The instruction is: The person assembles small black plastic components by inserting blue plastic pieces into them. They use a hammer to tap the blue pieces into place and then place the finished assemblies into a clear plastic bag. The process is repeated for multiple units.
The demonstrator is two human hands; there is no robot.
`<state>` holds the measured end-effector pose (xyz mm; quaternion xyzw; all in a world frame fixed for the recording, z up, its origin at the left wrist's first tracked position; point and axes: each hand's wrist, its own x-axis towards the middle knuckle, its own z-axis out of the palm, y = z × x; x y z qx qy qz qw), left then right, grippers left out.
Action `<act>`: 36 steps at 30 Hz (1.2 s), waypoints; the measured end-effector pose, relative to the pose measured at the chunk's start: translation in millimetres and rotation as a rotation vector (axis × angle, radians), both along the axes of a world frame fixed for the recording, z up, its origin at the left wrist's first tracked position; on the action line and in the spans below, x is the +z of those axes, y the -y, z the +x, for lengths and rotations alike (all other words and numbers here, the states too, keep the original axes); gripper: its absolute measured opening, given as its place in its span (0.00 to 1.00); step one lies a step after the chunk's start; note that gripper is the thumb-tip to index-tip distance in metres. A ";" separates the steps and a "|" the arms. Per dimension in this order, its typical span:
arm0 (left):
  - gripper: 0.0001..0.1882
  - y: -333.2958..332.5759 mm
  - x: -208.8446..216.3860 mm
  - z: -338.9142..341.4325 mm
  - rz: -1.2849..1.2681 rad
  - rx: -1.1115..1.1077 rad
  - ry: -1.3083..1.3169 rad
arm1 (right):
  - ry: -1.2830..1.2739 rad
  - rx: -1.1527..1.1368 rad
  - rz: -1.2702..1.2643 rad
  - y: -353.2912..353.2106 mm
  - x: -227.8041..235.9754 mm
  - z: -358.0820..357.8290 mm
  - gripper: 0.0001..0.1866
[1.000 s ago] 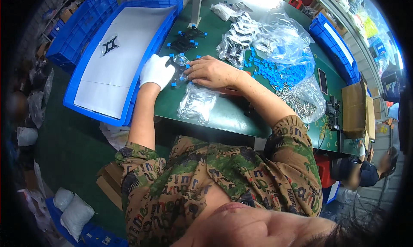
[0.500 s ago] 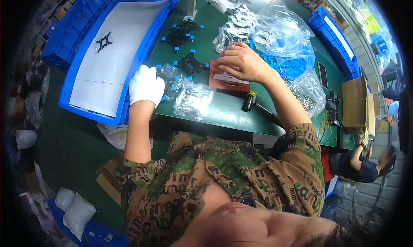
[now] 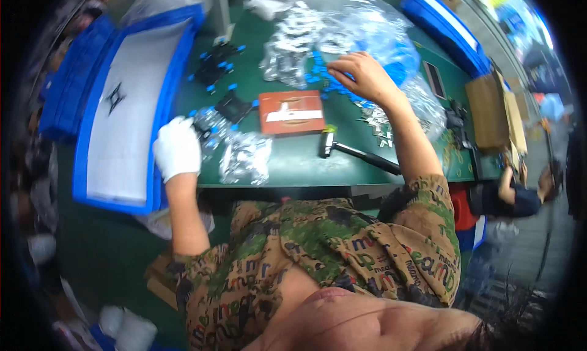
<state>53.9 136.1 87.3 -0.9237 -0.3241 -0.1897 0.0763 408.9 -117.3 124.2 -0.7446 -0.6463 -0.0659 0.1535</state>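
One black frame (image 3: 115,98) lies in the paper-lined blue tray (image 3: 174,76) by the left edge of the surface (image 3: 287,167); little seems to be gathered there. At the near left corner is the gloved left hand (image 3: 177,149), fingers beside some bagged pieces (image 3: 213,131); I can't tell whether it grasps any. Toward the far left, a cluster of dark frames (image 3: 210,68) and one single frame (image 3: 233,108) wear blue caps, so their capping looks done, or nearly. A clear packet (image 3: 246,158) sits near the front edge. The red-brown block (image 3: 292,128), mid-surface, carries no frame; the hammer (image 3: 367,158) lies idle. Plenty of loose blue caps (image 3: 315,76) and metal pins (image 3: 377,121) look unused. Above them hangs the bare right hand (image 3: 365,79), fingers curled, its grip too blurred to read.
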 end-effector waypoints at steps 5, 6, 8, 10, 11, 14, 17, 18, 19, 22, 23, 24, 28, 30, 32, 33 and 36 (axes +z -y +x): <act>0.12 17.8 43.9 20.0 -0.024 -0.071 0.085 | 0.025 -0.416 -0.018 20.9 -53.7 121.5 0.11; 0.12 22.3 52.4 29.4 -0.034 -0.111 0.135 | 0.058 -0.444 -0.038 22.3 -68.9 146.6 0.12; 0.12 22.2 57.7 39.3 -0.036 -0.151 0.114 | 0.064 -0.493 -0.017 10.5 -72.1 152.0 0.17; 0.13 19.4 64.0 49.2 -0.070 -0.167 0.098 | 0.016 -0.568 0.064 -13.5 -76.9 146.7 0.24; 0.13 18.7 66.5 51.2 -0.103 -0.163 0.095 | -0.043 -0.559 -0.052 -20.8 -70.2 145.6 0.32; 0.14 4.2 63.4 68.8 -0.086 -0.283 0.123 | 0.125 -0.687 -0.049 -13.1 -116.1 199.8 0.24; 0.13 -5.3 60.7 56.1 -0.154 -0.223 0.096 | 0.259 -0.603 -0.207 -19.4 -76.6 164.3 0.13; 0.12 -6.5 61.4 56.4 -0.235 -0.204 0.093 | 0.302 -0.588 -0.113 -14.2 -71.7 153.1 0.11; 0.12 -14.6 53.0 55.2 -0.157 -0.235 0.059 | 0.248 -0.569 -0.024 -13.3 -64.8 138.0 0.11; 0.14 -21.7 39.1 66.0 -0.300 -0.193 -0.021 | 0.111 -0.549 0.135 -5.0 -57.1 113.5 0.12; 0.22 -24.4 37.3 71.8 -0.391 -0.163 -0.137 | 0.079 -0.554 0.129 -2.7 -57.6 112.4 0.13; 0.25 -24.2 35.9 72.7 -0.423 -0.142 -0.195 | 0.049 -0.559 0.123 -1.3 -57.8 112.0 0.16; 0.40 -38.6 16.0 87.4 -0.619 -0.189 -0.246 | 0.121 -0.570 0.116 -4.7 -78.9 134.0 0.28; 0.41 -45.4 4.5 92.1 -0.780 -0.225 -0.129 | 0.138 -0.588 0.032 -10.5 -83.5 140.2 0.25; 0.36 -41.0 7.0 92.2 -0.813 -0.216 0.089 | 0.125 -0.664 -0.173 -18.5 -86.6 152.0 0.23; 0.33 -35.2 11.4 94.2 -0.830 -0.242 0.245 | 0.157 -0.660 -0.198 -13.9 -87.2 159.9 0.20; 0.21 -25.8 26.7 78.1 -0.800 -0.233 0.564 | 0.183 -0.617 -0.134 -9.7 -83.5 163.2 0.14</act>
